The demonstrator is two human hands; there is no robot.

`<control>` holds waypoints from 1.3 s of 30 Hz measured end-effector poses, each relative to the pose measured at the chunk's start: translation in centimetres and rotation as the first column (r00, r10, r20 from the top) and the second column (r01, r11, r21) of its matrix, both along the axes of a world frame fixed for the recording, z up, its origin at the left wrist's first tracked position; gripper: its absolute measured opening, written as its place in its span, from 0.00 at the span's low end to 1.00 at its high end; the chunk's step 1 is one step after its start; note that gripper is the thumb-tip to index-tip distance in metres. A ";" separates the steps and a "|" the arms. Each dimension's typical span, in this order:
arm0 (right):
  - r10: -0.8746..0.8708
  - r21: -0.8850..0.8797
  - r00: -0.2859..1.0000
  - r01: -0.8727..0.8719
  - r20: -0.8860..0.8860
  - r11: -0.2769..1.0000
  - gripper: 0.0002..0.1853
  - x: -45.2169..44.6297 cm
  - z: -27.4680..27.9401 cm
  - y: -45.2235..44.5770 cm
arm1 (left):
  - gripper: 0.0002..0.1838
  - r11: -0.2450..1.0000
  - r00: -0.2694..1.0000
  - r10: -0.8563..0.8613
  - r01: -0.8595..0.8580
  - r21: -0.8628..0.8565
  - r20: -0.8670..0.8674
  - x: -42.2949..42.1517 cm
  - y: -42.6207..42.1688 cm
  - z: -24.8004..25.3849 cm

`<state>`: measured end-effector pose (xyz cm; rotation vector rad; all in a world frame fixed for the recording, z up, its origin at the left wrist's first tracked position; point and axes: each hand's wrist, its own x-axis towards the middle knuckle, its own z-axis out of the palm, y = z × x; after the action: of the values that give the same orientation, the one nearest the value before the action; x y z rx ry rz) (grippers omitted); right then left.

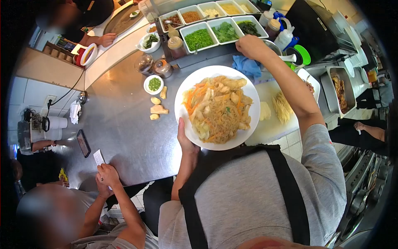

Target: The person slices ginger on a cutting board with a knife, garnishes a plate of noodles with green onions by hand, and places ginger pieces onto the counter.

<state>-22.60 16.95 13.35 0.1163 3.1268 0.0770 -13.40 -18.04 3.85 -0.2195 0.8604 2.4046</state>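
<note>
My left hand (pixel 187 140) grips the lower left rim of a white plate (pixel 195 79), thumb along its edge. On the plate is a heap of thin noodles (pixel 222 110) with carrot strips, pale chunks and a small green bit on top. My right hand (pixel 251 47) is stretched forward to the front edge of a white tub of dark green leaves (pixel 248 28). Its fingers are bent together, and whatever is between them is hidden. Beside that tub are chopped cilantro (pixel 224 31) and chopped green onion (pixel 198 39). A blue cloth (pixel 246 66) lies below my right hand.
Ginger pieces (pixel 158 109) and a small bowl of green onion (pixel 154 84) sit on the steel counter (pixel 124 124). Glass jars (pixel 162 67) stand behind. Yellow strips (pixel 282 107) lie on a cutting board at right. A co-worker's hands (pixel 108 176) hold a paper slip at left.
</note>
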 end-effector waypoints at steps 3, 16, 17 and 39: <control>0.028 -0.130 0.992 -0.045 -0.127 0.991 0.07 -2.3 0.2 -0.9 | 0.33 0.997 0.997 0.079 -0.079 0.012 -0.008 1.5 0.4 -0.4; 0.026 -0.115 0.999 -0.030 -0.036 0.993 0.15 -10.9 -7.4 -0.6 | 0.35 0.965 0.956 0.261 -0.259 0.034 -0.133 3.7 1.5 -2.2; 0.120 -0.017 0.989 -0.122 -0.087 0.992 0.11 -11.8 -8.5 0.5 | 0.35 0.963 0.954 0.269 -0.268 0.029 -0.133 3.7 1.6 -2.0; 0.135 -0.158 0.886 -0.225 -0.443 0.961 0.09 -8.3 1.9 0.1 | 0.36 0.916 0.920 0.391 -0.392 -0.081 -0.029 6.2 1.2 -3.8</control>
<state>-30.89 17.00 15.24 -0.1916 3.5500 -0.3175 -7.20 -16.81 0.06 -0.4495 1.0048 2.7413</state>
